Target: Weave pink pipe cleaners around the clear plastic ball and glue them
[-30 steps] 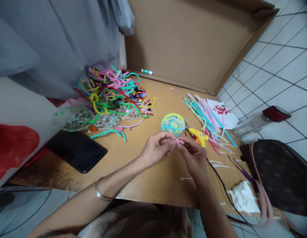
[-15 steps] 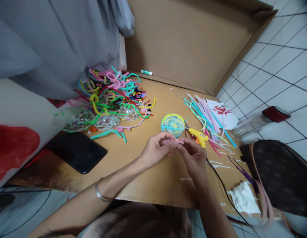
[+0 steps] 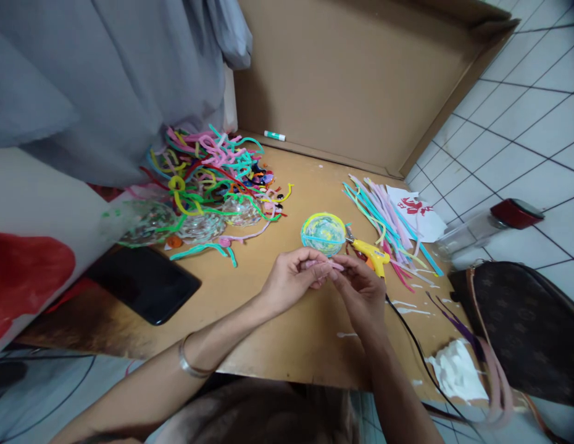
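Between my two hands, low over the table, is a short pink pipe cleaner, mostly covered by fingers. My left hand is closed around one part of it, and my right hand pinches the other end with thumb and fingertips. Just beyond them lies a round disc in mixed colours, with a yellow rim and a light blue strip across it. A yellow hot glue gun rests beside the disc, its metal tip close to the rim.
A tangled heap of pipe cleaners fills the back left, near a black phone. More pipe cleaners lie right, by a clear bottle and brown bag. A cardboard panel stands behind; a black cord trails right.
My right fingers have shifted slightly on the pink pipe cleaner, and its end shows a little differently. Everything else stays where it was.
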Available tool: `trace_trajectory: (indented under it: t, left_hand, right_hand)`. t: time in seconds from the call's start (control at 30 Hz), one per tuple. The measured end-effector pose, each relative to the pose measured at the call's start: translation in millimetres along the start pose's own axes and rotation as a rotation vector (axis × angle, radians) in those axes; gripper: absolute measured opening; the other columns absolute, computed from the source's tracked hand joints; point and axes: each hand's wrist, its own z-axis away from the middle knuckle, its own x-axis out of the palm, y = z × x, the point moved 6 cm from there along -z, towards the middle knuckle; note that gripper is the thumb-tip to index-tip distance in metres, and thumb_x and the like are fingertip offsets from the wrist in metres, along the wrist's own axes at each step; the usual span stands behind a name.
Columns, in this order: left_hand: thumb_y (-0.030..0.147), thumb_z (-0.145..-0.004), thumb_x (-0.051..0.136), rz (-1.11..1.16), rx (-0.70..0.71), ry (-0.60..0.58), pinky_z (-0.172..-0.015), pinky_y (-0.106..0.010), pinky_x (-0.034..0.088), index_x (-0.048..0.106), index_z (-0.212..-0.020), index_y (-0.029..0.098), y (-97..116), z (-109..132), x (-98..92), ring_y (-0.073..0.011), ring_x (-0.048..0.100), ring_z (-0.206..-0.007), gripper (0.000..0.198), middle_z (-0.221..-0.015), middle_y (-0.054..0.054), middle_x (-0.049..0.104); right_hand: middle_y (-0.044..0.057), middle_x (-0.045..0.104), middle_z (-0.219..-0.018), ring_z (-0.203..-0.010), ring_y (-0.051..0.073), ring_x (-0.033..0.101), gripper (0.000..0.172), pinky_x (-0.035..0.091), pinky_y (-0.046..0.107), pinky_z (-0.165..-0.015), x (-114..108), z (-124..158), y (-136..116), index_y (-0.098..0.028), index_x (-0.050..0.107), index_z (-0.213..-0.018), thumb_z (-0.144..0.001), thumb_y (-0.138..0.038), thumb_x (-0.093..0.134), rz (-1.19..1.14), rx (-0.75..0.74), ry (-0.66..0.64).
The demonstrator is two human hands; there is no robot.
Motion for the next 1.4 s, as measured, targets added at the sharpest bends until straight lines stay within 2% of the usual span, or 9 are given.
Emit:
trace_trajectory:
  t: [0.13,0.37,0.57,0.9,1.03,1.1,1.23,1.3,1.4]
  left_hand:
    - [0.043,-0.076,0.074,0.018,-0.023,-0.008,-0.057,-0.022,0.051,0.068,-0.084,0.012,0,0,0.8,-0.0110,0.062,-0.060,0.033,-0.070,-0.004,0.070]
    - [0.048,-0.074,0.074,0.031,-0.053,-0.042,-0.060,-0.022,0.052,0.071,-0.084,0.012,-1,0,2.2,-0.0105,0.061,-0.062,0.037,-0.076,-0.006,0.072]
    - [0.048,-0.072,0.075,0.039,-0.072,-0.046,-0.061,-0.022,0.052,0.072,-0.086,0.011,0,1,2.7,-0.0100,0.060,-0.062,0.040,-0.069,-0.003,0.068]
    - [0.049,-0.071,0.076,0.030,-0.064,-0.048,-0.059,-0.023,0.051,0.070,-0.081,0.012,0,1,3.3,-0.0102,0.059,-0.059,0.039,-0.067,-0.002,0.066]
    - [0.047,-0.073,0.075,0.061,-0.071,-0.054,-0.059,-0.022,0.052,0.067,-0.081,0.012,-4,-1,2.7,-0.0092,0.060,-0.059,0.037,-0.068,-0.002,0.067]
    - [0.045,-0.072,0.077,0.107,-0.072,-0.046,-0.059,-0.022,0.052,0.064,-0.087,0.012,-5,-2,2.3,-0.0095,0.062,-0.059,0.038,-0.071,-0.002,0.067]
    - [0.038,-0.062,0.085,0.185,-0.063,-0.011,-0.056,-0.023,0.053,0.055,-0.104,0.016,-4,-3,1.5,-0.0112,0.064,-0.058,0.056,-0.071,0.001,0.066]
    - [0.035,-0.060,0.087,0.193,-0.060,0.003,-0.055,-0.022,0.053,0.055,-0.104,0.016,-2,-3,1.4,-0.0110,0.064,-0.059,0.058,-0.074,0.001,0.068]
    - [0.037,-0.060,0.087,0.167,-0.071,0.022,-0.056,-0.022,0.054,0.060,-0.095,0.014,-1,-2,0.5,-0.0109,0.065,-0.059,0.050,-0.076,-0.002,0.070]
  right_hand:
    - [0.004,0.071,-0.087,-0.082,0.018,0.066,0.013,0.055,0.034,-0.076,-1,-1,-2,-0.023,0.073,-0.092,-0.079,-0.026,0.073,0.034,-0.013,-0.003]
    - [0.003,0.070,-0.085,-0.080,0.018,0.066,0.013,0.057,0.032,-0.073,0,-3,3,-0.023,0.073,-0.086,-0.076,-0.029,0.076,-0.096,0.041,-0.034]
    - [0.003,0.068,-0.080,-0.077,0.017,0.063,0.008,0.054,0.031,-0.072,-2,-2,-1,-0.023,0.073,-0.081,-0.076,-0.027,0.076,-0.042,0.015,0.003]
    - [0.003,0.066,-0.076,-0.073,0.016,0.061,0.008,0.053,0.030,-0.067,-2,0,-2,-0.022,0.073,-0.078,-0.077,-0.030,0.074,-0.021,0.020,0.039]
    - [0.002,0.069,-0.073,-0.068,0.016,0.064,0.014,0.054,0.029,-0.064,2,-1,5,-0.022,0.071,-0.081,-0.076,-0.034,0.076,-0.121,0.118,-0.008]
    - [0.001,0.070,-0.072,-0.066,0.016,0.065,0.017,0.055,0.029,-0.063,3,-1,10,-0.022,0.071,-0.084,-0.076,-0.036,0.075,-0.194,0.173,-0.038]
    - [0.001,0.072,-0.074,-0.067,0.015,0.066,0.020,0.054,0.028,-0.065,0,-3,18,-0.021,0.070,-0.086,-0.077,-0.037,0.075,-0.276,0.217,-0.017]
    - [0.002,0.073,-0.076,-0.068,0.015,0.067,0.021,0.054,0.029,-0.067,0,-3,22,-0.021,0.070,-0.087,-0.077,-0.038,0.075,-0.312,0.243,-0.004]
    - [0.002,0.073,-0.076,-0.064,0.015,0.066,0.023,0.054,0.029,-0.064,2,-3,26,-0.020,0.069,-0.087,-0.077,-0.040,0.075,-0.392,0.276,0.000]
